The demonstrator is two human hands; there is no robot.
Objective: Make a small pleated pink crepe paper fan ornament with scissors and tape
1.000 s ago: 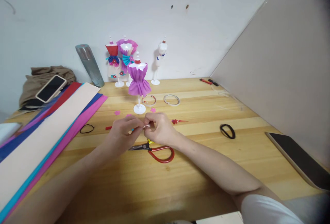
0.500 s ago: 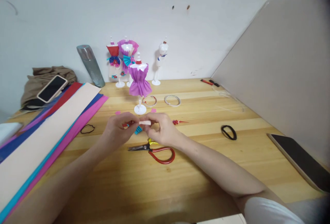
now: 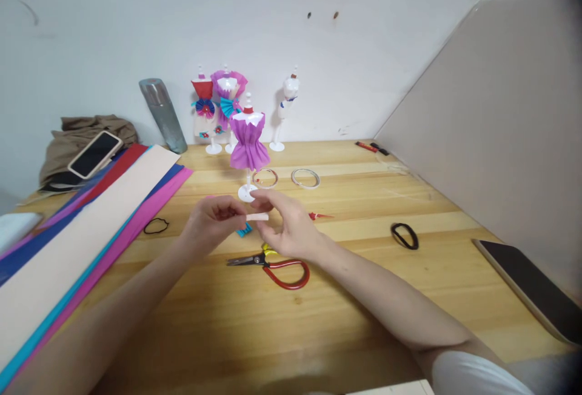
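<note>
My left hand (image 3: 217,220) pinches a small pale pink paper strip (image 3: 257,217) by its left end. Around the strip's right end, my right hand (image 3: 287,222) has its thumb and fingers apart. Below my hands lie scissors (image 3: 273,266) with red and yellow handles. A turquoise pleated paper piece (image 3: 244,229) shows partly beneath my fingers. Just behind stands a white mini dress form (image 3: 248,193) wearing a purple crepe paper dress (image 3: 249,146). A red pointed piece (image 3: 321,216) lies right of my right hand.
Dressed mini forms (image 3: 205,101) and a barer form (image 3: 290,95) stand by the wall, beside a leaning bottle (image 3: 163,116). Coloured paper sheets (image 3: 91,225) and a phone (image 3: 96,154) are at left. Wire rings (image 3: 305,179), a black hair band (image 3: 404,236) and a dark tablet (image 3: 527,286) lie rightward.
My right hand's fingers have spread from the strip's right end, which they were pinching. My left hand keeps its pinch. The view has shifted slightly.
</note>
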